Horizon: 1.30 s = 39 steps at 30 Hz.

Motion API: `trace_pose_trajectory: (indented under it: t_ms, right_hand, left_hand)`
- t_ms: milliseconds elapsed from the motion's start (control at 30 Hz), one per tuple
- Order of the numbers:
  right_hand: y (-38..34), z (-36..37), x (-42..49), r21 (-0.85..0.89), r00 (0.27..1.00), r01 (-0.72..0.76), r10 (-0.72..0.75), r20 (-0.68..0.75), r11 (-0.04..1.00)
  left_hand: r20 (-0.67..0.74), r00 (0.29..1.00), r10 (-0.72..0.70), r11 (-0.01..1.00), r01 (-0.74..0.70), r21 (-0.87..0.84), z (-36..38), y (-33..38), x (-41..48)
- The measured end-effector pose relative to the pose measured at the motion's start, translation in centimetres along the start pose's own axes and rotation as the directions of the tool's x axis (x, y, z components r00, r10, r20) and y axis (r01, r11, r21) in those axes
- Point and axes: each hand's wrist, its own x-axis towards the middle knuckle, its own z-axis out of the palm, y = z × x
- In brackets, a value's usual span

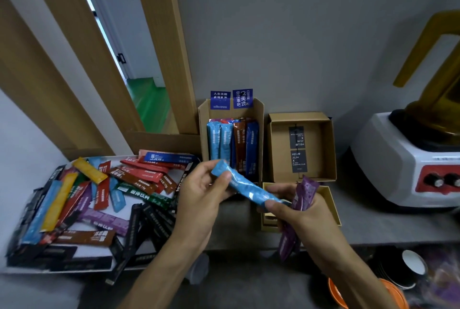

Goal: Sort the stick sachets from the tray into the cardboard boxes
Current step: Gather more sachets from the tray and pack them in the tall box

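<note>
A white tray (pixel 82 255) at the left holds several stick sachets in red, yellow, blue, purple, green, brown and black. My left hand (pixel 201 196) and my right hand (pixel 293 211) both grip a light blue sachet (pixel 245 184), held slanted in front of the boxes. My right hand also holds a purple sachet (pixel 303 196) that hangs down past the counter edge. A tall cardboard box (pixel 258 114) behind my hands holds light blue, brown and dark blue sachets standing upright. To its right sits an open cardboard box (pixel 328 149) with two dark cards inside.
A third low cardboard box (pixel 332 203) lies partly under my right hand. A white blender base with red knob panel (pixel 410 164) stands at the right. The grey wall is close behind the boxes. Cups (pixel 408 266) and an orange object (pixel 336 293) sit below the counter edge.
</note>
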Motion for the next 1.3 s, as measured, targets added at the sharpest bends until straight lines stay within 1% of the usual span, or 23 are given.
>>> trace_pose_trajectory:
  t_ms: [67, 167, 233, 300, 367, 400, 433, 500, 533, 567, 667, 700, 800, 867, 933, 967, 1033, 1067, 1100, 1167, 1233, 1267, 1300]
  right_hand:
    - [0.0, 0.3, -0.1, -0.058, 1.000, -0.005, 0.006, 0.030, 0.998]
    - [0.1, 0.6, 0.0, -0.164, 0.998, 0.023, -0.012, 0.065, 0.986]
    - [0.4, 0.6, 0.2, -0.182, 0.998, 0.015, -0.004, 0.056, 0.983]
    - [0.4, 0.7, 0.4, -0.158, 0.998, 0.005, 0.005, 0.063, 0.987]
    - [0.8, 0.7, 0.6, -0.186, 0.997, 0.006, 0.010, 0.082, 0.983]
    - [1.0, 0.8, 0.7, -0.191, 0.997, 0.007, 0.008, 0.078, 0.981]
    - [1.2, 0.9, 0.8, -0.177, 0.998, 0.008, 0.004, 0.062, 0.984]
    - [1.5, 1.0, 1.0, -0.132, 1.000, 0.009, -0.006, 0.024, 0.991]
    - [1.5, 1.1, 1.0, -0.121, 1.000, 0.009, -0.007, 0.018, 0.993]
    - [1.5, 1.2, 0.9, -0.114, 1.000, 0.008, -0.006, 0.021, 0.993]
    - [1.3, 1.4, 0.6, -0.084, 0.999, 0.007, -0.004, 0.038, 0.996]
    - [1.3, 1.4, 0.6, -0.075, 0.999, 0.006, -0.003, 0.036, 0.997]
    - [1.2, 1.3, 0.4, -0.065, 1.000, 0.019, -0.018, 0.020, 0.998]
    - [1.1, 1.1, 0.3, -0.068, 0.999, 0.027, -0.026, 0.019, 0.997]
    - [1.0, 0.9, 0.3, -0.064, 0.999, 0.034, -0.033, 0.023, 0.997]
    - [1.0, 0.8, 0.3, -0.065, 0.999, 0.041, -0.039, 0.023, 0.997]
    - [1.1, 0.7, 0.3, -0.072, 0.999, 0.044, -0.043, 0.022, 0.996]
    - [1.2, 0.7, 0.3, -0.069, 0.999, 0.039, -0.038, 0.017, 0.997]
    - [1.2, 0.7, 0.4, -0.051, 0.999, 0.031, -0.031, 0.006, 0.998]
    - [1.3, 0.8, 0.5, 0.030, 1.000, 0.002, -0.001, -0.015, 1.000]
    - [1.3, 0.8, 0.7, 0.202, 0.998, -0.046, 0.054, -0.031, 0.978]
    - [1.3, 0.7, 0.9, 0.313, 0.996, -0.064, 0.080, -0.039, 0.948]
    - [1.3, 0.5, 1.1, 0.403, 0.994, -0.063, 0.094, -0.057, 0.913]
  left_hand:
    - [-0.010, 1.000, -0.011, 1.000, 0.011, 0.017, 0.2, -0.1, 0.0]
    - [-0.074, 0.997, -0.008, 0.999, 0.010, 0.038, 0.0, 0.0, 0.4]
    - [-0.081, 0.997, -0.019, 0.998, 0.024, 0.058, 0.0, -0.1, 0.8]
    - [-0.052, 0.998, 0.018, 0.988, -0.010, 0.151, -0.1, 0.3, 1.2]
    - [-0.004, 0.992, 0.127, 0.939, -0.119, 0.324, -0.1, 1.6, 2.1]
    - [0.030, 0.982, 0.187, 0.887, -0.182, 0.424, 0.0, 2.7, 2.8]
    - [0.075, 0.971, 0.228, 0.814, -0.232, 0.532, 0.1, 4.0, 3.8]
    - [0.182, 0.954, 0.237, 0.611, -0.292, 0.735, 0.8, 6.3, 6.1]
    - [0.229, 0.947, 0.225, 0.505, -0.314, 0.804, 1.3, 7.1, 7.2]
    - [0.268, 0.940, 0.211, 0.419, -0.335, 0.844, 1.8, 7.4, 8.2]
    - [0.367, 0.911, 0.187, 0.232, -0.404, 0.885, 3.1, 6.4, 10.2]
    - [0.378, 0.907, 0.187, 0.207, -0.413, 0.887, 3.3, 5.9, 10.6]
    - [0.379, 0.908, 0.177, 0.217, -0.411, 0.885, 3.3, 4.1, 11.9]
    - [0.372, 0.911, 0.179, 0.203, -0.404, 0.892, 3.1, 3.2, 12.2]
    - [0.387, 0.902, 0.193, 0.157, -0.418, 0.895, 3.0, 2.6, 12.2]
    - [0.422, 0.880, 0.219, 0.083, -0.448, 0.890, 2.9, 2.3, 12.1]
    - [0.508, 0.819, 0.267, -0.139, -0.489, 0.861, 2.7, 1.7, 12.3]
    - [0.531, 0.801, 0.276, -0.208, -0.490, 0.847, 2.5, 1.5, 12.5]
    - [0.539, 0.795, 0.278, -0.239, -0.486, 0.840, 2.4, 1.4, 12.7]
    - [0.544, 0.794, 0.271, -0.239, -0.492, 0.837, 2.5, 1.4, 12.9]
    - [0.533, 0.802, 0.269, -0.209, -0.492, 0.845, 2.6, 1.5, 12.6]
    - [0.520, 0.806, 0.284, -0.176, -0.489, 0.854, 2.7, 1.8, 12.2]
    - [0.500, 0.809, 0.310, -0.118, -0.489, 0.864, 2.7, 2.1, 11.5]
